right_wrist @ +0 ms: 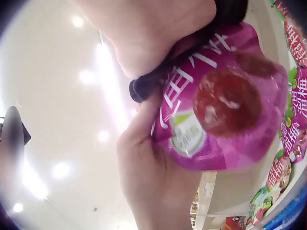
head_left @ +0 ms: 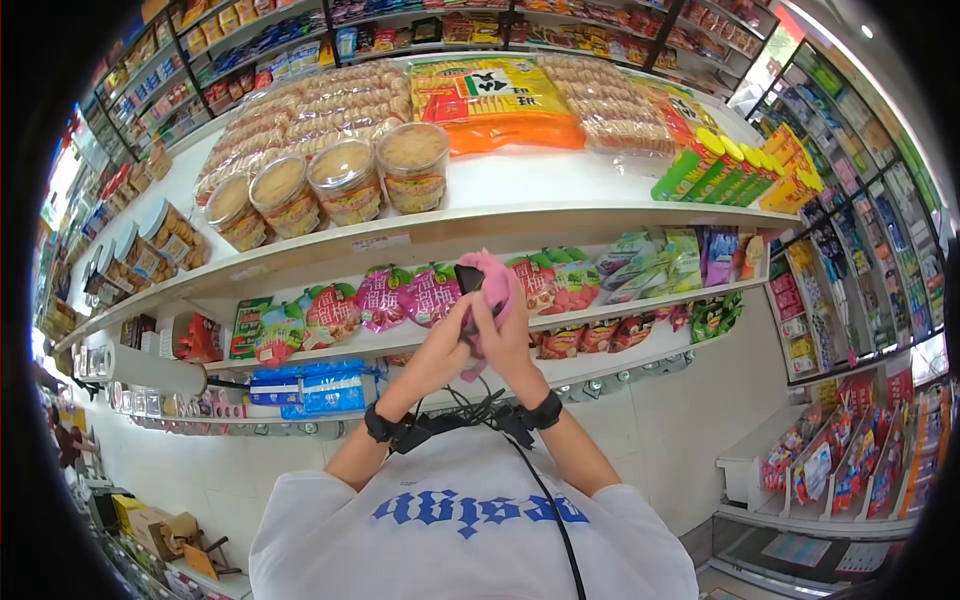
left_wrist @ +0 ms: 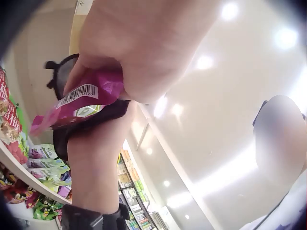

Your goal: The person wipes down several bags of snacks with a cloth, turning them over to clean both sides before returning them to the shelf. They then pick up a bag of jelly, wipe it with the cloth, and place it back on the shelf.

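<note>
Both hands meet in front of the shelf around a magenta snack pouch (head_left: 496, 274) and a slim black object (head_left: 467, 277). My left hand (head_left: 446, 347) grips at the lower left; my right hand (head_left: 510, 343) grips at the right, thumbs close together. In the right wrist view the pouch (right_wrist: 228, 103) shows white characters, a red round fruit and a green-white logo. Its barcode side (left_wrist: 81, 95) appears under the curled left fingers in the left wrist view. The black object lies against the pouch, partly hidden by the hands; I cannot tell its kind.
Similar purple pouches (head_left: 384, 298) and red pouches (head_left: 332, 312) stand on the shelf behind the hands. Above are round tubs (head_left: 412, 168) and wrapped crackers (head_left: 592, 90). Blue packs (head_left: 335, 388) sit lower left. Black cables (head_left: 478, 408) hang between the wrists.
</note>
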Demonstrator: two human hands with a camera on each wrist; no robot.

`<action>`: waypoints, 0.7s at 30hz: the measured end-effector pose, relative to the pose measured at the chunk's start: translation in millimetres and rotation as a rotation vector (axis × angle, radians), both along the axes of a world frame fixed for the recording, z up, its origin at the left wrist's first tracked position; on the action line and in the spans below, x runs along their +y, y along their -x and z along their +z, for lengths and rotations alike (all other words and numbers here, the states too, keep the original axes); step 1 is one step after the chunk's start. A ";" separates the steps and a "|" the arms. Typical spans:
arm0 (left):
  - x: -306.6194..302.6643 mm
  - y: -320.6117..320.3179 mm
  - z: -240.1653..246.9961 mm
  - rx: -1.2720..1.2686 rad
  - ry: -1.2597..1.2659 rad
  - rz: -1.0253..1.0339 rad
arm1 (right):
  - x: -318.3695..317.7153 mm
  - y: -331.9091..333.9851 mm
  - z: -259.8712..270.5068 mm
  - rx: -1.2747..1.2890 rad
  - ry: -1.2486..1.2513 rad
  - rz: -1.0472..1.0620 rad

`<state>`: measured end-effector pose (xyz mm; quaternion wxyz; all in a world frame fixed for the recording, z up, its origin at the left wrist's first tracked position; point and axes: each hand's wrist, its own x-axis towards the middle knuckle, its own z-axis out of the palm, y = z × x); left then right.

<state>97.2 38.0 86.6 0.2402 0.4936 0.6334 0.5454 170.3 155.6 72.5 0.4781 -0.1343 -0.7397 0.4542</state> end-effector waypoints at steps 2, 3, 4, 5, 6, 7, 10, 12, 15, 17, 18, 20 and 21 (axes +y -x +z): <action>-3.6 0.7 10.4 -0.148 0.053 -0.036 | -1.8 -7.1 1.8 -0.006 -0.080 0.052; -4.2 3.5 7.2 -0.141 0.038 -0.045 | 4.9 -10.0 -9.0 -0.040 -0.076 0.131; -2.8 7.4 -3.0 -0.137 0.086 -0.040 | 13.1 -13.4 -22.3 -0.072 -0.073 0.209; 0.5 12.2 -17.4 -0.130 0.130 -0.037 | 24.8 -17.1 -41.9 -0.146 -0.007 0.233; 2.7 15.4 -24.3 -0.121 0.169 -0.031 | 30.9 -22.5 -44.7 -0.163 0.189 0.158; 1.4 12.2 -23.3 -0.179 0.167 0.045 | 35.9 -26.2 -45.7 -0.179 0.384 0.085; -2.7 11.1 -8.0 -0.605 0.038 -0.040 | 61.6 -33.1 -48.8 0.095 0.857 0.055; -4.6 7.1 1.5 -0.663 -0.009 0.028 | 66.5 -33.9 -46.1 0.267 1.030 0.138; 1.2 11.1 -12.5 -0.725 -0.127 0.109 | 58.6 -43.7 -35.0 0.298 1.242 0.365; 7.1 10.2 -13.5 -0.705 -0.163 0.189 | 27.8 -49.7 0.3 0.301 1.283 0.441; 7.7 10.2 -13.1 -0.697 -0.180 0.229 | 16.9 -51.3 11.2 0.302 1.306 0.478; 6.2 17.0 -9.1 -0.506 -0.155 0.250 | 18.7 -46.9 -13.1 0.128 1.087 0.432; 7.5 21.4 -10.4 -0.315 -0.134 0.271 | 17.6 -45.5 -12.1 0.107 1.008 0.399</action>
